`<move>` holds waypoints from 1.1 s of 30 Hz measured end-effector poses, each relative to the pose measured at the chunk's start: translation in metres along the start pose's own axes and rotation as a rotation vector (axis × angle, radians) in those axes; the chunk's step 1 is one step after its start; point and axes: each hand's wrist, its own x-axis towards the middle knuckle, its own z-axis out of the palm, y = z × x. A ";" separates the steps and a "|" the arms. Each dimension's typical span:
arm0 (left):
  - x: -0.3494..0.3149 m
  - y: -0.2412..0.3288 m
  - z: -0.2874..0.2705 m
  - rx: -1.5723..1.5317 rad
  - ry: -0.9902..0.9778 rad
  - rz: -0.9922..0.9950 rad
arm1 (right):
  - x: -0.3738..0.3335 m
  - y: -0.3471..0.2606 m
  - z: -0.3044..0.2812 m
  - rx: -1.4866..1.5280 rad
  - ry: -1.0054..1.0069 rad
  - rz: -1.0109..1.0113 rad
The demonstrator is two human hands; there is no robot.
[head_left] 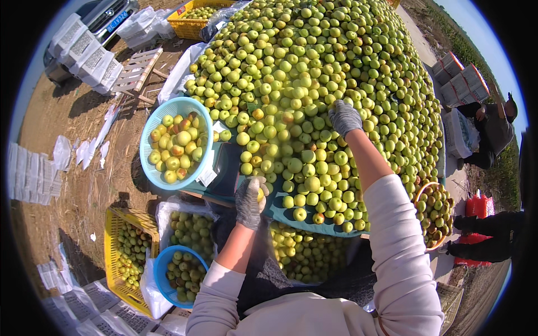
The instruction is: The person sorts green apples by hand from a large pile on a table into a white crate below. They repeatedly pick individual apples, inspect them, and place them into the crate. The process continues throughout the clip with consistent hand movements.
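Note:
A large heap of round yellow-green fruits, which look like jujubes (291,92), covers the table in front of me. My left hand (249,201), in a grey glove, is closed near the table's front edge, and part of a jujube (260,194) shows between its fingers. Farther out, my right hand (344,119), also gloved, reaches into the middle of the heap with its fingers curled down against the fruit. What lies under those fingers is hidden. A light-blue basket (147,147) of yellower, red-blushed jujubes stands left of the heap, beside a dark flat object (227,167) on the table.
Below the table's edge are a yellow crate (114,255), a blue basin (159,274) and a lined container (163,215) with fruit. A wicker basket (428,187) stands at the right. Another yellow crate (179,27) sits far left. People (493,131) are at the right.

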 end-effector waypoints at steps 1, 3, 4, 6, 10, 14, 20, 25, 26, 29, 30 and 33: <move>0.003 0.002 -0.001 -0.141 -0.023 -0.030 | 0.007 -0.005 0.002 -0.067 -0.004 0.001; 0.006 0.005 -0.002 -0.313 -0.048 -0.078 | 0.015 -0.011 0.004 -0.111 -0.008 -0.022; 0.007 0.005 -0.001 -0.362 -0.046 -0.088 | 0.018 -0.010 0.006 -0.115 -0.023 -0.045; 0.008 0.005 -0.001 -0.434 -0.074 -0.142 | 0.021 -0.006 0.009 -0.092 -0.006 -0.088; 0.007 0.002 0.002 -0.457 -0.073 -0.096 | 0.014 0.009 0.012 0.278 0.300 -0.132; 0.003 0.014 -0.001 -0.266 -0.086 0.129 | -0.038 0.022 0.012 0.928 0.066 -0.159; 0.043 0.107 -0.051 0.658 0.478 0.835 | -0.103 0.002 0.018 0.808 -0.216 -0.115; 0.070 0.151 -0.092 1.528 0.712 0.492 | -0.055 -0.068 0.020 0.250 -0.040 -0.282; 0.068 0.147 -0.094 1.582 0.715 0.578 | -0.044 -0.081 0.022 0.190 -0.070 -0.279; 0.050 0.124 -0.090 1.436 0.632 0.828 | -0.024 -0.102 0.026 0.075 -0.215 -0.227; 0.041 0.114 -0.086 1.389 0.595 0.889 | -0.021 -0.106 0.029 0.054 -0.261 -0.220; 0.009 0.083 -0.063 1.277 0.410 0.949 | -0.030 -0.103 0.032 0.153 -0.182 -0.261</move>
